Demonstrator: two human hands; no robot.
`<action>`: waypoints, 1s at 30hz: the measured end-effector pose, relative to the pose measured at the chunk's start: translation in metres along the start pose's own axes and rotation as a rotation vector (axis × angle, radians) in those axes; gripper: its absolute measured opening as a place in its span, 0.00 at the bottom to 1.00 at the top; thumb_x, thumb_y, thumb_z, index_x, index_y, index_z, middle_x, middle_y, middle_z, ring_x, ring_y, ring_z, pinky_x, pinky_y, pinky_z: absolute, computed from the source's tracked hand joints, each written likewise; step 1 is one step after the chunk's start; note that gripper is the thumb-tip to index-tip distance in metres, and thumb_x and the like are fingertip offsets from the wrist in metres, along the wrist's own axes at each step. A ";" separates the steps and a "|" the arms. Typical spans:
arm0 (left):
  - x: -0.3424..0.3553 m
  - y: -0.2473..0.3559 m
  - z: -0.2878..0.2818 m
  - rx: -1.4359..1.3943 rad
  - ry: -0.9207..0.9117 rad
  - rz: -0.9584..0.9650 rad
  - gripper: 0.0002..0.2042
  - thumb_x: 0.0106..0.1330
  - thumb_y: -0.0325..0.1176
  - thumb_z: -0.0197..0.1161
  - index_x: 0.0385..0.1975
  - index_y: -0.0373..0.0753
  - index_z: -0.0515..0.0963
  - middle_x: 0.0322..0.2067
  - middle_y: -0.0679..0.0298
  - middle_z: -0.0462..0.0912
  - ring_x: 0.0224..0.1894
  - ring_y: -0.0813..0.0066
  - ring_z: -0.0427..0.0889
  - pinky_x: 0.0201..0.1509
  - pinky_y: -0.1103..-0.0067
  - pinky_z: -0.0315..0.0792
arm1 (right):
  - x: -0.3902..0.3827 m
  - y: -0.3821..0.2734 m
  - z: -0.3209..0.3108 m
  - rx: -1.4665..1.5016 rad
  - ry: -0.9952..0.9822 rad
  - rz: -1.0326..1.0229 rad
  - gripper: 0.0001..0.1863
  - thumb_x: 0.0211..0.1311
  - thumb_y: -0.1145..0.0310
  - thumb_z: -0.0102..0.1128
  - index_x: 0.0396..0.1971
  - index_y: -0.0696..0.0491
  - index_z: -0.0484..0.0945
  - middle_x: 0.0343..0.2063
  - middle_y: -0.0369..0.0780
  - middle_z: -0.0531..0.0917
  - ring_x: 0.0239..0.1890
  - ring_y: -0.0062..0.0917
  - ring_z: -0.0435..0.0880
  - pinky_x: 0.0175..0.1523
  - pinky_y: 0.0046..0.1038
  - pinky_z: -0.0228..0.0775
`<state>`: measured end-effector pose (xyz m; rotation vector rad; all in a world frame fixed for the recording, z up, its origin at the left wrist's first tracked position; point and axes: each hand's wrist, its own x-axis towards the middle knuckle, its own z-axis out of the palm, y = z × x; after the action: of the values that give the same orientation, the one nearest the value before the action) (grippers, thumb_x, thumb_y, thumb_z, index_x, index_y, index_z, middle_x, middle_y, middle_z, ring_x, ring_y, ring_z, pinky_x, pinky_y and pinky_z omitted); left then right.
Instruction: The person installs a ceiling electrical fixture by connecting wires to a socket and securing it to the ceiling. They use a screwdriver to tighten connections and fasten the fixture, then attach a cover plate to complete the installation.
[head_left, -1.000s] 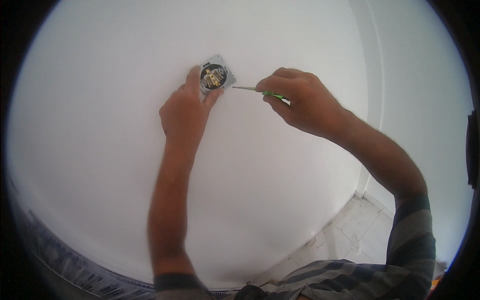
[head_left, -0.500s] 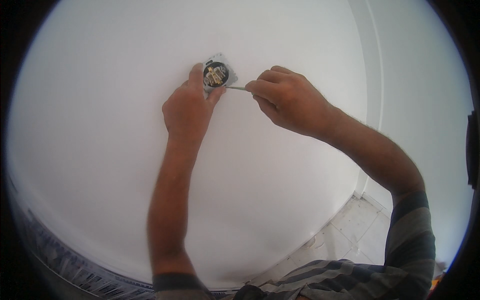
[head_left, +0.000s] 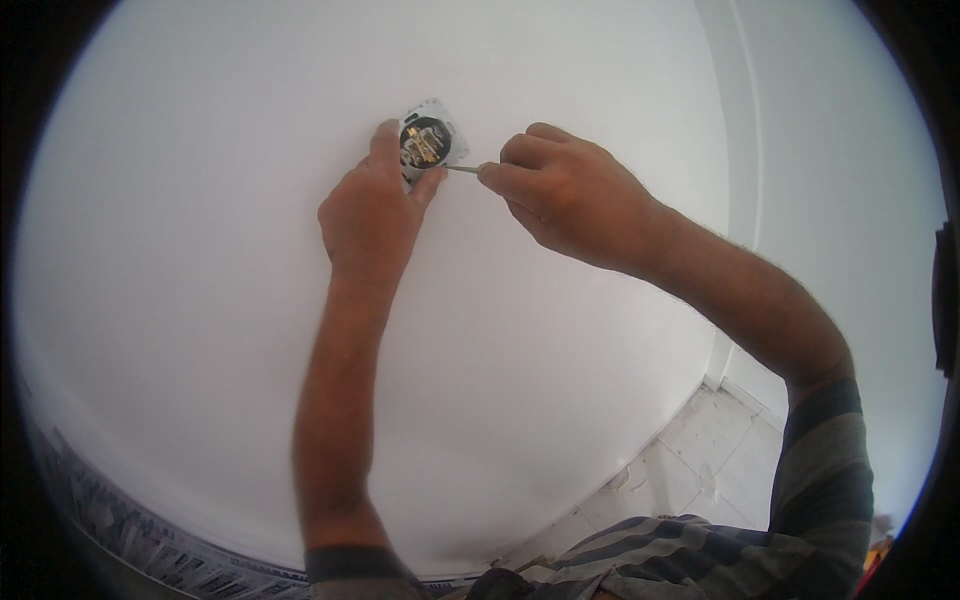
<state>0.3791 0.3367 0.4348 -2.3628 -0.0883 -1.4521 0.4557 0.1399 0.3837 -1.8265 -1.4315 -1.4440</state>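
I note the socket insert at upper centre of frame, pinched by the left hand, and, to its right, the right hand (closed on a slim tool), the shaft near-level, pointing leftward at the insert's lower-right edge.

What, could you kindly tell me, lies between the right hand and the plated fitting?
In the head view, a thin tool shaft, gripped by the right hand, runs across that gap toward the fitting, with white wall behind.

Room lies above socket (left hand blocks below).
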 end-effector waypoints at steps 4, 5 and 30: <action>0.001 0.000 0.001 -0.009 -0.004 -0.002 0.34 0.58 0.52 0.77 0.59 0.39 0.75 0.32 0.58 0.88 0.31 0.63 0.90 0.32 0.71 0.82 | 0.001 -0.002 -0.002 -0.055 -0.026 -0.041 0.04 0.64 0.77 0.63 0.37 0.58 0.84 0.36 0.44 0.85 0.44 0.29 0.84 0.46 0.31 0.84; 0.001 0.000 0.001 -0.013 -0.003 0.001 0.34 0.58 0.52 0.77 0.60 0.39 0.75 0.32 0.58 0.88 0.31 0.63 0.90 0.32 0.71 0.82 | 0.002 -0.002 -0.003 -0.049 -0.041 -0.040 0.04 0.64 0.77 0.63 0.36 0.58 0.84 0.37 0.45 0.85 0.43 0.29 0.85 0.46 0.31 0.84; 0.001 -0.005 0.000 0.004 -0.041 0.021 0.35 0.60 0.52 0.75 0.63 0.41 0.73 0.34 0.57 0.89 0.33 0.61 0.90 0.35 0.69 0.83 | 0.022 -0.006 -0.005 -0.068 -0.105 0.100 0.05 0.65 0.77 0.60 0.36 0.58 0.84 0.26 0.46 0.86 0.30 0.33 0.89 0.35 0.33 0.85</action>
<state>0.3787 0.3414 0.4369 -2.3837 -0.0762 -1.3932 0.4469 0.1485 0.4033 -2.0133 -1.3341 -1.3817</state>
